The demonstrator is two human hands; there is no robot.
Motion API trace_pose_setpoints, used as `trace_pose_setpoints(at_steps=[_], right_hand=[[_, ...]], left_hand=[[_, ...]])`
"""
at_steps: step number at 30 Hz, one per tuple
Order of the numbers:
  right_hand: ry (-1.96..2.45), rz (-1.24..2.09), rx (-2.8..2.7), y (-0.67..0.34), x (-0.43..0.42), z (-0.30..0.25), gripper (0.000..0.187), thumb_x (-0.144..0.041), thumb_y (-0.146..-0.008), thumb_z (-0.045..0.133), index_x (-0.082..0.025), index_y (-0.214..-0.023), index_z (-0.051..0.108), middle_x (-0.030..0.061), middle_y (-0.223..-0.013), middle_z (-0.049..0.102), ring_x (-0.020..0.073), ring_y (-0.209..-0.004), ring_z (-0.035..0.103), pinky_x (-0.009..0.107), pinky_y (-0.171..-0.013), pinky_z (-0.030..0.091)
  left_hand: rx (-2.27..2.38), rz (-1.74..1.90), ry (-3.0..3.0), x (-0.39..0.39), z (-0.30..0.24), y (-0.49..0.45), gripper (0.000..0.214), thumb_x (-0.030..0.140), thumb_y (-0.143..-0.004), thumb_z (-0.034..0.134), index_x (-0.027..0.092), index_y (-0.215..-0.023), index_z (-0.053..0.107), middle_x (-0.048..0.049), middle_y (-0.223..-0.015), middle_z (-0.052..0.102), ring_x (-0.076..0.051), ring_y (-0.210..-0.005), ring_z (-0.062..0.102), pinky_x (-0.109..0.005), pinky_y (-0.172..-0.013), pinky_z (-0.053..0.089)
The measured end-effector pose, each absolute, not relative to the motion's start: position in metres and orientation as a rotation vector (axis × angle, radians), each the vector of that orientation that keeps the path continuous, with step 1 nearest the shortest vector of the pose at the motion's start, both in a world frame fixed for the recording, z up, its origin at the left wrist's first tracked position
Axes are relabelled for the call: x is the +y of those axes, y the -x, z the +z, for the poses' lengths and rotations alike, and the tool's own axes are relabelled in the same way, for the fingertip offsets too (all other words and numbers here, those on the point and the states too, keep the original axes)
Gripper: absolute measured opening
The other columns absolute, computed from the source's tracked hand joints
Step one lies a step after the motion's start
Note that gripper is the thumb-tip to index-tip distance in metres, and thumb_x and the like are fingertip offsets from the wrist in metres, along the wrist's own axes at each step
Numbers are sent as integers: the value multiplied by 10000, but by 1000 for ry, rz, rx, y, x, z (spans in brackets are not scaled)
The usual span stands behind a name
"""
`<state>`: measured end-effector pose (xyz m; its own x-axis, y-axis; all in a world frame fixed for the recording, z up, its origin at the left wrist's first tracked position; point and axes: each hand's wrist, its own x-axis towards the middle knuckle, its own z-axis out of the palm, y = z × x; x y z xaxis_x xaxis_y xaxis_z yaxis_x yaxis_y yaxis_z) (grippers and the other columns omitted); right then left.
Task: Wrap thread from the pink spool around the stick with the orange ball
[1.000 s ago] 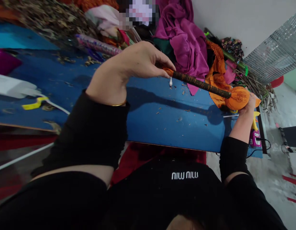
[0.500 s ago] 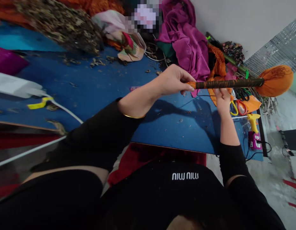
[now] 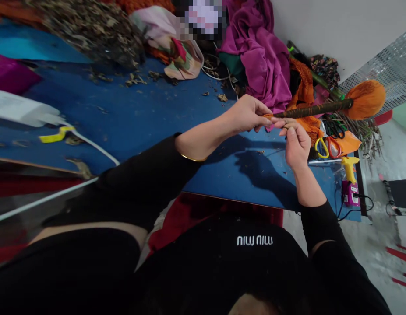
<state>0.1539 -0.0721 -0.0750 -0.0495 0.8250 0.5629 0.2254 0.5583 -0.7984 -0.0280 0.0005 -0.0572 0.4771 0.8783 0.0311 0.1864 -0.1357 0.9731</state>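
My left hand (image 3: 248,114) pinches the near end of a stick (image 3: 317,110) wrapped in a dark spiral strip, with orange showing between the turns. The stick slants out to the right and ends in a rounded orange cloth-covered head (image 3: 366,99). Just below the wrapped stick, close to the left fingertips, my right hand (image 3: 297,142) has its thumb and fingers pressed together on a thin dark strip (image 3: 286,127). Most of that strip is hidden by the fingers. Both hands are above the blue table (image 3: 150,113).
Magenta cloth (image 3: 265,65), patterned cloth (image 3: 181,59) and dried leaves (image 3: 100,30) lie along the back. At right are yellow- and red-handled scissors (image 3: 322,148), a yellow glue gun (image 3: 350,168) and a purple power socket (image 3: 351,194). A white cable (image 3: 94,151) crosses the left edge.
My right hand has moved from under the stick leftward and nearer, up to the left fingertips. The stick's orange head has shifted left and slightly up. My left hand still grips the end.
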Motion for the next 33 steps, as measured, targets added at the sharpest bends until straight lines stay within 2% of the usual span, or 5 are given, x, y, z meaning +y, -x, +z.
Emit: trace_pose_setpoints(at_steps=[8,15,22,28,33], right_hand=[[1021,898,-1234,-149,-63,-82,593,-778,-823,734,-243,-701,509,-109,-530,268,52,-452,213,245,-473,273],[1062,783,-1262,-139,-76,-80,548,-716,-876,740,-224,-704,570,-78,-583,357,55,-503,266,247,-482,213],[1037,716,-1323,-139,-82,-80,493,-672,-962,668,-231,-752,602,-66,-611,431,66,-518,374,240,-512,338],[1039,523,-1506,-154,-75,-71,468,-674,-987,617,-254,-787,665,-9,-736,623,163,-874,685,366,-945,594],[1126,473,-1510,-165,-72,-67,465,-685,-984,610,-253,-839,704,-9,-788,667,139,-788,677,345,-855,618]], left_hand=[[966,587,-1673,-1,-66,20,478,48,-767,782,84,-1244,790,-63,-733,740,-120,-551,599,-290,-571,489],[1021,674,-1754,-5,-72,13,91,109,-768,728,118,-841,782,50,-580,547,-87,-516,468,-258,-556,355],[1147,642,-2006,-3,-75,15,220,242,-761,722,157,-922,845,15,-680,688,-141,-657,577,-260,-608,362],[1210,550,-2168,-6,-69,19,315,269,-821,668,190,-1051,869,-52,-871,810,-183,-778,678,-273,-628,394],[1221,496,-2206,-10,-68,17,347,294,-840,679,244,-1126,869,-49,-910,825,-209,-830,711,-284,-668,439]])
